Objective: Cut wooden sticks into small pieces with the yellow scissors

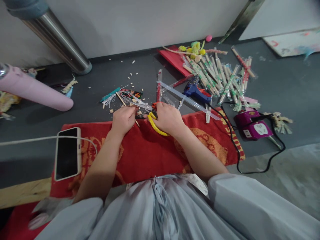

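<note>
My right hand is closed around the yellow and red handles of a pair of scissors. Their blades point left and reach the fingers of my left hand. That hand is closed in a pinch on a thin wooden stick, with one end poking out below the fingertips; the rest is partly hidden. Short cut wooden bits and crumbs lie around both hands. Just beyond my left hand is a pile of white strands with a teal piece.
A red patterned towel covers the table's near edge, with a phone on it. Wrapped chopsticks, a blue glue gun, glue sticks and a corded purple power adapter lie right. A pink cylinder stands left.
</note>
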### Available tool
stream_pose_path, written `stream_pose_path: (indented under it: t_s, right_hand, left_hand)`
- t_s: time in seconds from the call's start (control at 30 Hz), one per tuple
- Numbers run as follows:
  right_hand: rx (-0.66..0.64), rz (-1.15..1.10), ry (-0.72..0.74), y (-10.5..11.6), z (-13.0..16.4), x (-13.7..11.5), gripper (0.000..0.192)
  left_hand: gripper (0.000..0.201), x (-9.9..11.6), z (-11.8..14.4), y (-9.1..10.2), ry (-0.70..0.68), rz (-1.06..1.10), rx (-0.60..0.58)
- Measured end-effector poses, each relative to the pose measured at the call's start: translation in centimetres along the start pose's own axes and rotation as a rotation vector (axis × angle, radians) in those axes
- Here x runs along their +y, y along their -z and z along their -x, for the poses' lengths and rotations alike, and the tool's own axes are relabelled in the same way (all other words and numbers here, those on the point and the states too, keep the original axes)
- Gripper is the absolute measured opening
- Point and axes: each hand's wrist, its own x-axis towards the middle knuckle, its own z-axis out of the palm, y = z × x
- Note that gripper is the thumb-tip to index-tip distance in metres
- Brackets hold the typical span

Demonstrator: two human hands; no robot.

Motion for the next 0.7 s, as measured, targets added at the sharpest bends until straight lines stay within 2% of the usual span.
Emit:
stream_pose_path:
  t_s: [0.7]
  right_hand:
    - [0.065,-0.038,0.053,-0.80,-0.08,0.38,0.077]
  left_hand:
    - [0.028,-0.46,0.13,0.02,0.057,0.104,-0.074]
